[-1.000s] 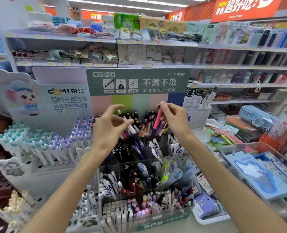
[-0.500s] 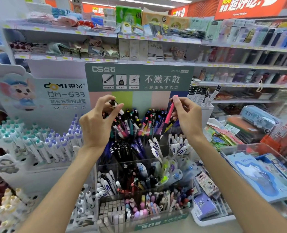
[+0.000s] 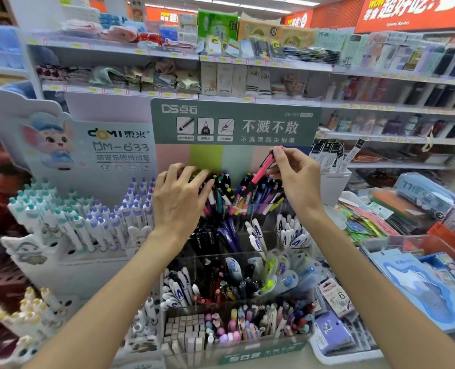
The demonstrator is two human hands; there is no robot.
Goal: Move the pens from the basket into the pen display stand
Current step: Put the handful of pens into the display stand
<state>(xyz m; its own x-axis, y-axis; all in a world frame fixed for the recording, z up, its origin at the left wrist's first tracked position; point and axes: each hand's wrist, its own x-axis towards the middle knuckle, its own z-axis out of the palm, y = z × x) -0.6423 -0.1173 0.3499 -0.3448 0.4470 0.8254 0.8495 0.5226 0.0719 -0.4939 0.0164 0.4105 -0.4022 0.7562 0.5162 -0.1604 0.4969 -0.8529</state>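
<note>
Store aisle, stocked shelves [image 3: 247, 59] far. Right hand [image 3: 295, 179] pinches a pink pen [image 3: 261, 174] above the pen display stand [image 3: 237, 262]; left hand [image 3: 181, 201], fingers relaxed, rests on its pens.

Left hand [image 3: 179, 201] spread flat, right hand [image 3: 298, 179] raised with fingers [image 3: 277, 155] pinched.

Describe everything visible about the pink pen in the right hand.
The pink pen is slim, glossy and plastic-looking, with a dark clip near its top and a dark lower section. It slants, top end up and to the right. The right hand pinches its upper end, while its lower end dips among the pens in the top row of the clear display stand.
</note>
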